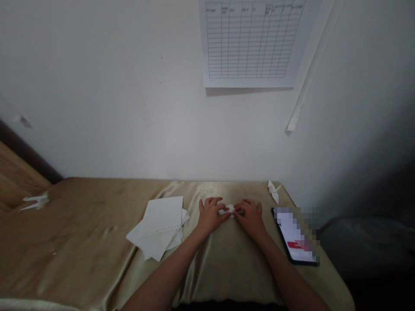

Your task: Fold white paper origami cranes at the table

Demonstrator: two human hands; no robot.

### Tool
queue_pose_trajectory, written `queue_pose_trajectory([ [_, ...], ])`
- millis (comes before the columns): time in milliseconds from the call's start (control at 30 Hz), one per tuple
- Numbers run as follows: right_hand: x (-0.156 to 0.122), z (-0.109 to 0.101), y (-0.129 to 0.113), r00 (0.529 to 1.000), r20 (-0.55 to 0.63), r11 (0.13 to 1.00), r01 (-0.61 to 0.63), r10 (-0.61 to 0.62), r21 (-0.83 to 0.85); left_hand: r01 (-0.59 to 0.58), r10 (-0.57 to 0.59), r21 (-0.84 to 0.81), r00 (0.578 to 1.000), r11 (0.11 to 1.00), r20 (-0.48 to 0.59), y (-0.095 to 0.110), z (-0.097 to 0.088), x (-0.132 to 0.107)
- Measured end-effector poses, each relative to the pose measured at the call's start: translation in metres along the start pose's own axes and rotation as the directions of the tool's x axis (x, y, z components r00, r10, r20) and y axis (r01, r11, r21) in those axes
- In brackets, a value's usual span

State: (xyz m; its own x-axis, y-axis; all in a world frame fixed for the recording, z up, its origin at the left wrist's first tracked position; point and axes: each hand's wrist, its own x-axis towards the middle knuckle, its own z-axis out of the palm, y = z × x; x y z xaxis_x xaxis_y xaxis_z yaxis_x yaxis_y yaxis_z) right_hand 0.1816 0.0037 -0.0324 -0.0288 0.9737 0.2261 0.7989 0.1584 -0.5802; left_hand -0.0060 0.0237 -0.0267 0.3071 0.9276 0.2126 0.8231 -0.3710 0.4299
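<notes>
Lit phone (pixel 287 229) on gold cloth (pixel 81 242); gridded sheet (pixel 249 47), white strip (pixel 295 117) on wall (pixel 113 108).

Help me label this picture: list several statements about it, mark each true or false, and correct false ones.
1. The left hand and right hand both touch a small white piece. True.
2. Those hands are far apart. False: they nearly meet at the piece.
3. A phone lies right of both hands. True.
4. It is face down. False: its lit screen faces up.
5. White papers lie on the cloth left of both hands. True.
</notes>
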Motion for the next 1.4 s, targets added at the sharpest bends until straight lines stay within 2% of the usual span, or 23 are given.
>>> queue_pose_trajectory([
  [267,-0.001,-0.001,0.000,0.999,-0.033,0.997,-0.021,0.019,-0.079,0.014,-0.014,0.001,1.000,1.000,-0.006,0.000,0.002,0.002],
  [467,-0.001,0.000,-0.004,0.998,-0.015,0.988,-0.055,0.054,-0.146,0.032,-0.032,0.000,0.999,0.999,0.002,0.001,0.002,0.003],
  [1133,0.002,0.003,-0.009,0.990,-0.038,0.971,-0.138,0.133,-0.195,0.050,-0.050,0.024,0.999,0.998,0.016,0.004,0.001,0.004],
  [1400,0.002,0.005,-0.008,0.989,-0.038,0.978,-0.150,0.146,-0.145,0.048,-0.048,0.035,0.999,0.998,-0.012,0.009,0.001,0.001],
])
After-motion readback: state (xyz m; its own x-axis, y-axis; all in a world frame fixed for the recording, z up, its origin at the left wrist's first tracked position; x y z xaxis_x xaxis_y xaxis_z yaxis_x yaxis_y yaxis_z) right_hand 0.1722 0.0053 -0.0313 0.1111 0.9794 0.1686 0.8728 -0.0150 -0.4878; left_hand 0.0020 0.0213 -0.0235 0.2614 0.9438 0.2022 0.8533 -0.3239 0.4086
